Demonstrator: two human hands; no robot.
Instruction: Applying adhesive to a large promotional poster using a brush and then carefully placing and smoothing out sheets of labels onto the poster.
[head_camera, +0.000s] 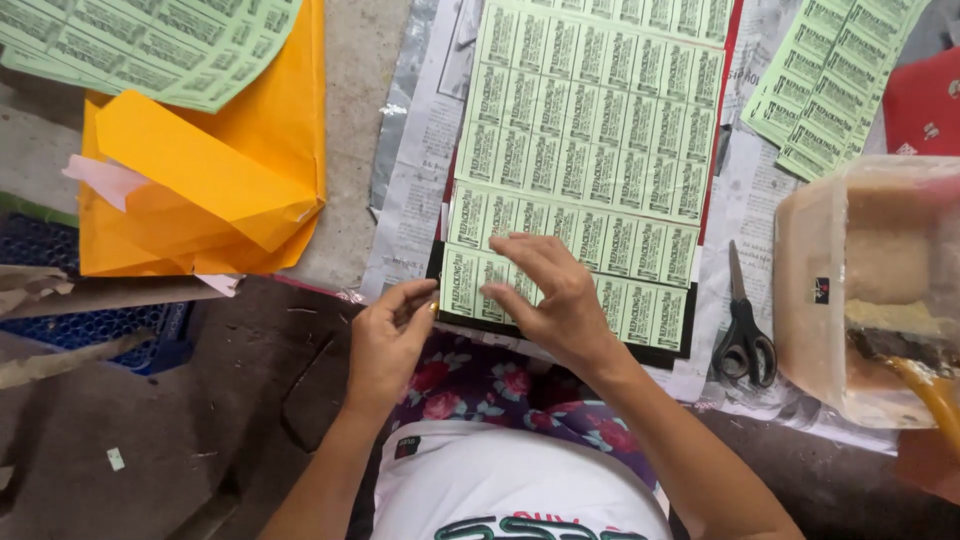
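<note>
— What is held by the hands?
— The label sheet's (585, 170) lower left corner is pinched by the left hand (390, 335); the right hand (550, 295) is pressed flat on it, fingers spread.
— And nearby?
— Scissors (745, 335) are laid to the right, orange paper (215, 165) to the left. Peeling seems in hand; a steady pull is called for.

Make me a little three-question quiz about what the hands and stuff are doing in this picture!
1. True or false: the right hand rests flat on the pale green sheet of printed paper labels.
2. What black-handled tool lies to the right of that sheet?
3. The left hand pinches the sheet at its: A) top edge B) lower left corner C) right edge

Key: 1 true. 2 the black-handled metal scissors. 3 B.
</note>
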